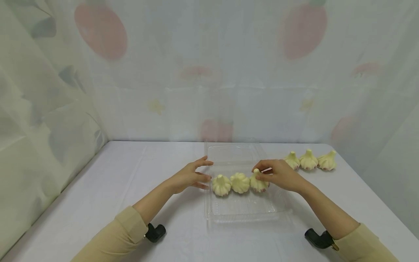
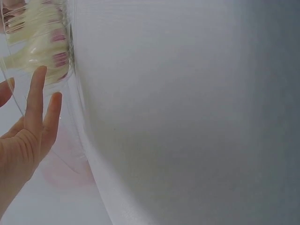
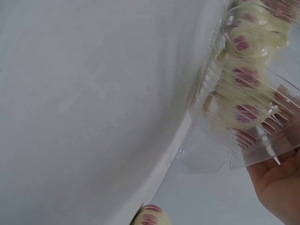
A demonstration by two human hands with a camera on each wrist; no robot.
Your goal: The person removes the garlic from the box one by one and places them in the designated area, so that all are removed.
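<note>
A clear plastic tray (image 1: 242,213) lies on the white table. Three cream garlic bulbs sit in a row inside it: left bulb (image 1: 221,185), middle bulb (image 1: 240,182), right bulb (image 1: 258,183). My right hand (image 1: 276,174) pinches the stem of the right bulb with thumb and fingers. My left hand (image 1: 193,176) rests with straight fingers against the tray's left wall, seen close as fingers (image 2: 35,101) on the clear wall (image 2: 70,70). In the right wrist view the bulbs (image 3: 243,89) show through the tray, with my palm (image 3: 279,185) beneath.
Three more garlic bulbs (image 1: 309,160) lie in a row on the table to the right of the tray. A patterned curtain (image 1: 209,69) hangs behind and on both sides. The table edge runs near the left curtain.
</note>
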